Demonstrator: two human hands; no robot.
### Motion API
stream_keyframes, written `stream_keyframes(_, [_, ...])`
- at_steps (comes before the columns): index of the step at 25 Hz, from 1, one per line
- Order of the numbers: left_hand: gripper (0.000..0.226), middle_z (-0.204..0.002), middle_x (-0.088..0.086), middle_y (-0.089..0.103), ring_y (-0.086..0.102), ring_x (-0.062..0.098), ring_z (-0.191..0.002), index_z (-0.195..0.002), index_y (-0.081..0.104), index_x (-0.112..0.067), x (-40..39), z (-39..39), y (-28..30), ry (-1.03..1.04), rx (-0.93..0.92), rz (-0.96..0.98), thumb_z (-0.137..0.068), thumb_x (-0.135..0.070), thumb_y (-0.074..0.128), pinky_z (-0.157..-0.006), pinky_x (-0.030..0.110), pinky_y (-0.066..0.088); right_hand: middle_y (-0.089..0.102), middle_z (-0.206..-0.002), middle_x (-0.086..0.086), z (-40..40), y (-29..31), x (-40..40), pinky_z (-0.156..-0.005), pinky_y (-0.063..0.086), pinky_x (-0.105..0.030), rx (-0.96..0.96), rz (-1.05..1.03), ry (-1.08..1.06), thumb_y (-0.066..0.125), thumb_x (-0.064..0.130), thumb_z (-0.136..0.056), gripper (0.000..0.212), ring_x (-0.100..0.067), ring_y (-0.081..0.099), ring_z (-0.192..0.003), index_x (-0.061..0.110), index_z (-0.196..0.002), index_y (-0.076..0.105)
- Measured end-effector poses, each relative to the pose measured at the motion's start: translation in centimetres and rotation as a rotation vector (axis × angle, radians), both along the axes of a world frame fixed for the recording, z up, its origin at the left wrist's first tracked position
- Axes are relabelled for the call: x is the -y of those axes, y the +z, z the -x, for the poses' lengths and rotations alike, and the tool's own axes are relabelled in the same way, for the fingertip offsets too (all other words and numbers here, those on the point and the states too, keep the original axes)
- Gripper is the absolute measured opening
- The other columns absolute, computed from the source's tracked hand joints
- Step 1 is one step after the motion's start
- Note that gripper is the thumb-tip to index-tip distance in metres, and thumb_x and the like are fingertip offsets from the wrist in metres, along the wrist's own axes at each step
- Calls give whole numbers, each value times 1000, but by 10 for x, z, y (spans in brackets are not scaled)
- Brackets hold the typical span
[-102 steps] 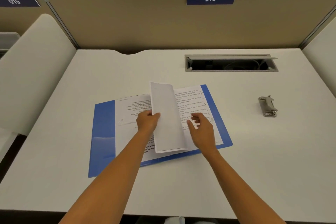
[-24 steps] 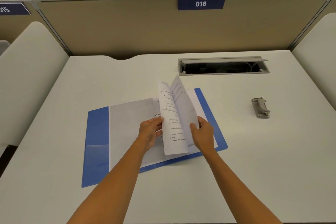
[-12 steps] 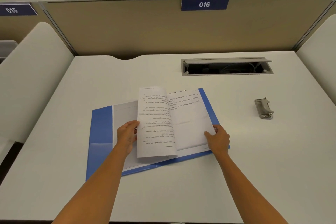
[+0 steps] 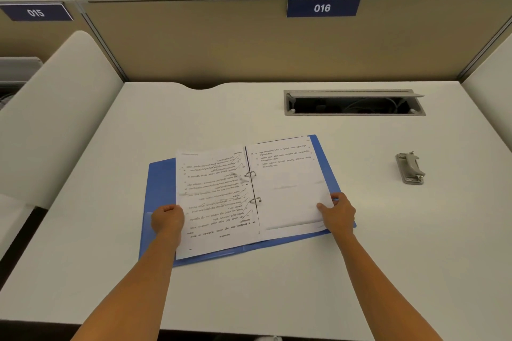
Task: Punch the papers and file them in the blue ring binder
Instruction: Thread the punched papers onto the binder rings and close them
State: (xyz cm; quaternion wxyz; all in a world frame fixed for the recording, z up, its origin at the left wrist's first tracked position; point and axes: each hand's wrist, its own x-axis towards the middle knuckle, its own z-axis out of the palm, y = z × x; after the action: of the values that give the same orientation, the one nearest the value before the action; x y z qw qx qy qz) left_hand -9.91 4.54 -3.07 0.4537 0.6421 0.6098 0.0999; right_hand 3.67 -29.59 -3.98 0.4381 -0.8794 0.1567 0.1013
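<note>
the blue ring binder (image 4: 159, 191) lies open and flat on the white desk (image 4: 277, 285), near the middle and a little left. its long axis runs left to right, slightly tilted so the right end sits farther away. its spine, with two metal rings (image 4: 250, 174), runs near to far. the papers (image 4: 216, 196) are threaded on the rings, one stack spread to each side, and the print reads upside down from the near edge. the left hand (image 4: 167, 220) grips the left edge of the left page, fingers curled round it. the right hand (image 4: 339, 212) pinches the right edge of the right page, thumb on top. a grey hole punch (image 4: 410, 167) sits well apart to the right. a cable hatch (image 4: 354, 102) lies open at the far side, below a partition label reading 016 (image 4: 322, 7).
</note>
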Motion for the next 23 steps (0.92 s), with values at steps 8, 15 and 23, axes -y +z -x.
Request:
stream_keyframes(8, [14, -102, 11, 64, 57, 27, -81, -100, 62, -11, 2, -3, 9, 23, -49, -122, -88, -6, 56, -70, 38, 52, 62, -122, -14, 7, 7, -7, -94, 48, -40, 38, 77, -21, 67, 21, -88, 38, -32, 60, -109, 8, -122, 54])
stream_keyframes(15, [17, -96, 5, 65, 59, 15, -78, -100, 64, -11, 56, -56, 52, -199, 346, -33, -91, -25, 63, -61, 22, 44, 71, -103, 0, 33, 55, -58, -73, 54, -25, 427, 88, 219, 52, 30, -96, 30, -12, 62, -78, 20, -124, 58])
stream_keyframes(23, [17, -93, -1, 72, 68, 15, -87, -96, 71, -16, 91, -86, 64, -410, 410, 250, -83, -26, 72, -72, 29, 55, 69, -118, 4, 79, 70, -111, -90, 52, -24, 472, 28, 749, 48, 39, -98, 40, -14, 68, -96, 27, -135, 53])
